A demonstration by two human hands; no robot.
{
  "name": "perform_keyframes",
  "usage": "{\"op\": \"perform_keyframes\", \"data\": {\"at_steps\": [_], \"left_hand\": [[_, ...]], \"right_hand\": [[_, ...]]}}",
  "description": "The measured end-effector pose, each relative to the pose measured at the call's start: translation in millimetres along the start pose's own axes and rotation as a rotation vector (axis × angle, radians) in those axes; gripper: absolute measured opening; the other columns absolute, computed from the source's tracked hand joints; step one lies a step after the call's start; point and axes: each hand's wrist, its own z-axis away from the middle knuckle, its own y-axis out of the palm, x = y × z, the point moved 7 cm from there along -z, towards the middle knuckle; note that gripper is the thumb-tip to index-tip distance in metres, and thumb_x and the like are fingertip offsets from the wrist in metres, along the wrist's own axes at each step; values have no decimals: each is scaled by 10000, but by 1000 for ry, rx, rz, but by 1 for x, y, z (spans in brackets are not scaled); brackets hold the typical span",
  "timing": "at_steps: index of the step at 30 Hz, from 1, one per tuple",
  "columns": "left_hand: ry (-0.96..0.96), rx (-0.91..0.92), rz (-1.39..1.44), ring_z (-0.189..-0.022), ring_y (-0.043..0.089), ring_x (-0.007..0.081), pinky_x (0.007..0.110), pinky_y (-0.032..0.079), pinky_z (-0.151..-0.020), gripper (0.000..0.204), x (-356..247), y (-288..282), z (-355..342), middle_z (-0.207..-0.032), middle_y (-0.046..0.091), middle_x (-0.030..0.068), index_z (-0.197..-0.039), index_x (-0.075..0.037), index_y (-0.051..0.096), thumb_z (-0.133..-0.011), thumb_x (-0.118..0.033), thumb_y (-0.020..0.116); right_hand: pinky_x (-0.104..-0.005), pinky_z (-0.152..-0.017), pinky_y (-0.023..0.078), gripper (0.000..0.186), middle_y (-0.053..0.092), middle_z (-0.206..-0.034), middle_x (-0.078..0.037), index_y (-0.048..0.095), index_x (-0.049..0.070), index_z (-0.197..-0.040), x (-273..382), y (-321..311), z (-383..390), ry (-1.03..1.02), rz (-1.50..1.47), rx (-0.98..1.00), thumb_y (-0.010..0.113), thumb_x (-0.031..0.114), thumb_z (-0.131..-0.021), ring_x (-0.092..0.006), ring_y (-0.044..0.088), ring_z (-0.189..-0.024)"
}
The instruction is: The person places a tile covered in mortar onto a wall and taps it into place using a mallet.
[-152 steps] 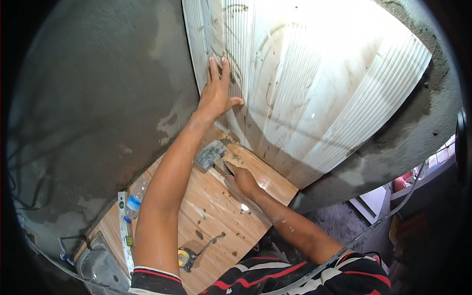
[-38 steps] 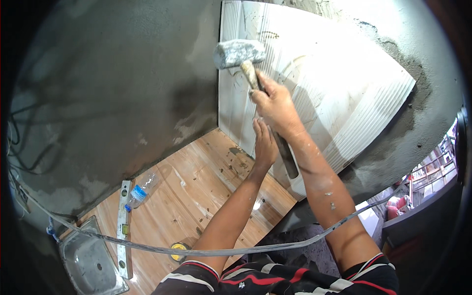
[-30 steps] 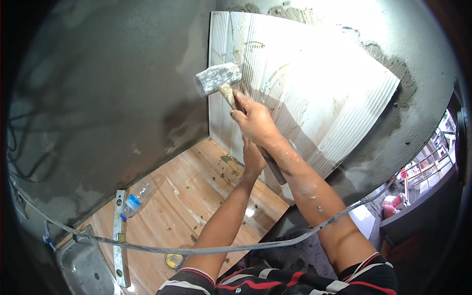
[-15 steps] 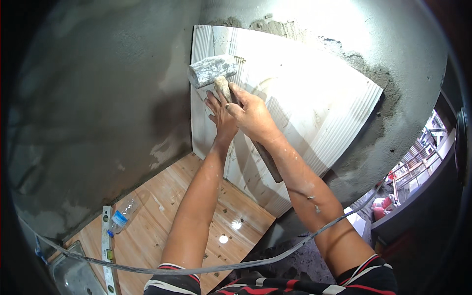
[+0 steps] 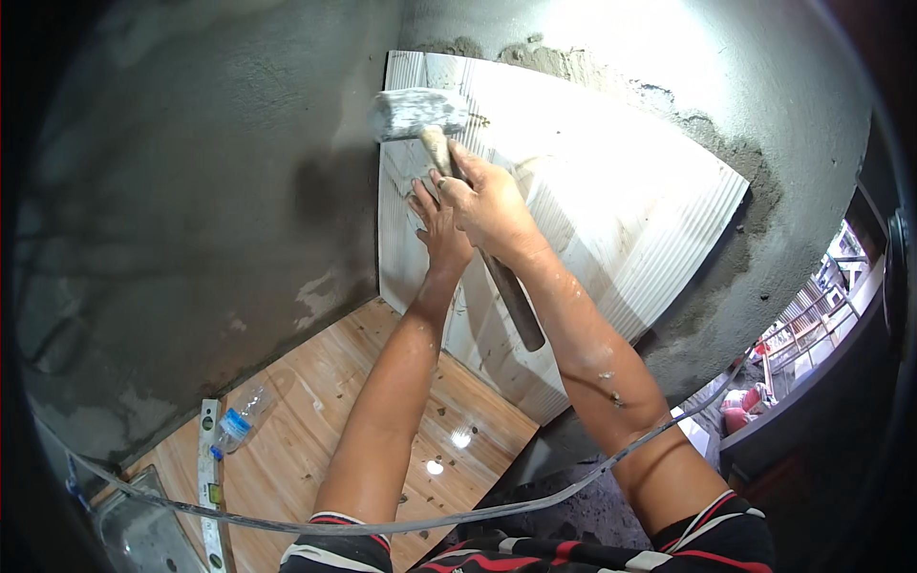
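My right hand [image 5: 495,212] is closed round the wooden handle of a mallet [image 5: 420,114], whose pale, mortar-smeared head is slightly blurred. The handle's free end sticks out below my wrist. Under the head stands a large white wall tile [image 5: 611,210] with ribbed bands and faint veining, set against the wall in the corner. My left hand [image 5: 445,232] lies with fingers spread against the tile, just below the mallet head and partly behind my right hand. Wet mortar [image 5: 735,151] shows along the tile's upper and right edges.
Below is a wood-patterned surface [image 5: 287,458] with small crumbs on it. A spirit level [image 5: 208,477], a plastic bottle [image 5: 239,420] and a metal sink [image 5: 143,535] are at the lower left. A grey cable [image 5: 458,520] crosses before my arms. A bare cement wall [image 5: 210,210] rises at left.
The mallet head has moved up and slightly right, away from my left fingers, and my right hand has shifted a little with it. My left hand remains on the tile.
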Motion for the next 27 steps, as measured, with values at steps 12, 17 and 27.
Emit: {"op": "perform_keyframes", "data": {"at_steps": [12,17,27], "left_hand": [[-24,62,-37,-1520,18,574,829,323,-1042,874,2,-10,4,-1684,-81,246,-1649,-168,91,-996,-458,594],[5,31,-33,-1511,26,590,831,310,-1046,980,7,-5,1,-1681,-89,252,-1646,-149,88,-937,-494,670],[185,7,-64,-1473,77,647,758,364,-1054,881,4,-1,4,-1633,18,366,-1634,-94,122,-971,-330,652]], "right_hand": [[-325,-667,553,617,691,-902,-112,487,-23,-1497,22,30,-51,-4,14,114,621,157,-922,-159,642,-689],[-317,-668,546,623,696,-884,-117,482,-2,-1508,9,28,-63,50,78,84,620,141,-918,-164,643,-690],[-321,-785,508,578,648,-955,-130,494,-25,-1478,-7,27,-55,39,-15,47,607,127,-932,-193,601,-846]]}}
